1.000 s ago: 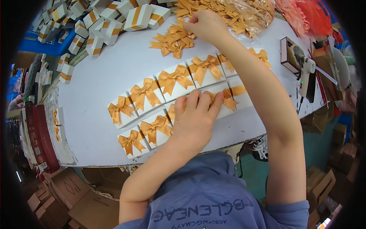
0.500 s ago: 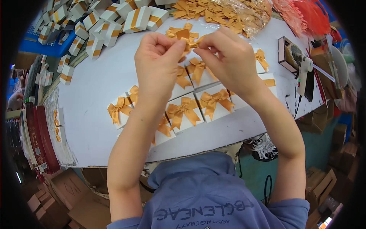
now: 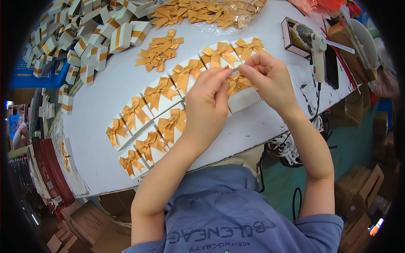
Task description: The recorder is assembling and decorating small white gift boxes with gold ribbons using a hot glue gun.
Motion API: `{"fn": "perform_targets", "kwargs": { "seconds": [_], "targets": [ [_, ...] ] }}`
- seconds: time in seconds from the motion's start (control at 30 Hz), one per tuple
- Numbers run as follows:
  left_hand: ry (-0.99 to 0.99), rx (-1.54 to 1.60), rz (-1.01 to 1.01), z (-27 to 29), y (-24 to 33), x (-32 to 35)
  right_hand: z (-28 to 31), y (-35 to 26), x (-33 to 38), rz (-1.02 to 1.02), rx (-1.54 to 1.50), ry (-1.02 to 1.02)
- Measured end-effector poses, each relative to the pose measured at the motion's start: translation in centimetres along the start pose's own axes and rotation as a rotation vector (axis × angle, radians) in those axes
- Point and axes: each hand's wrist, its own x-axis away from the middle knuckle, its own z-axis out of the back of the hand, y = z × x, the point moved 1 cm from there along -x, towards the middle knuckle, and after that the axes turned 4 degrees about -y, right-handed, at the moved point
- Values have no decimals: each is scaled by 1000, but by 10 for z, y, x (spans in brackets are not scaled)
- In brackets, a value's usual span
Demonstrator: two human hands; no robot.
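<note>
My left hand [image 3: 209,95] and my right hand [image 3: 270,80] meet over the right end of the front row of small white boxes. Both have thumb and fingers pinched at a gold ribbon bow [image 3: 238,84], which lies against a white box [image 3: 244,100]. My fingers hide part of the bow. To the left, finished-looking boxes stand in two rows, each with a gold bow, such as this bowed box [image 3: 172,124] beside my left wrist. Beyond my hands, another bowed box [image 3: 220,54] stands in the back row.
Loose gold bows [image 3: 160,50] lie behind the rows, with a bigger heap [image 3: 198,13] on clear plastic beyond. White boxes with gold bands [image 3: 90,46] pile up far left. At right are a white glue gun [image 3: 318,57] with a cord, an open box [image 3: 295,37] and a dark phone [image 3: 331,69].
Both hands have come down and nearer, from holding a bow raised above the table to the box at the front row's right end. The view has shifted, showing more of the rows.
</note>
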Motion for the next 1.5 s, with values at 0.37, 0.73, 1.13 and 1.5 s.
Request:
{"fn": "perform_targets", "kwargs": {
  "seconds": [0.37,0.73,1.13,1.5],
  "targets": [
    [-239,-545,-123,-14,-3,11,0,18,12,331,754,93],
    [-175,-946,-288,-16,-7,16,-1,-21,-37,253,759,13],
    [-171,-642,-231,22,2,-1,-97,4,-172,-6,974,-325],
    [197,201,232,72,-8,-64,-48,-48,-68,397,476,-101]
  ]
}}
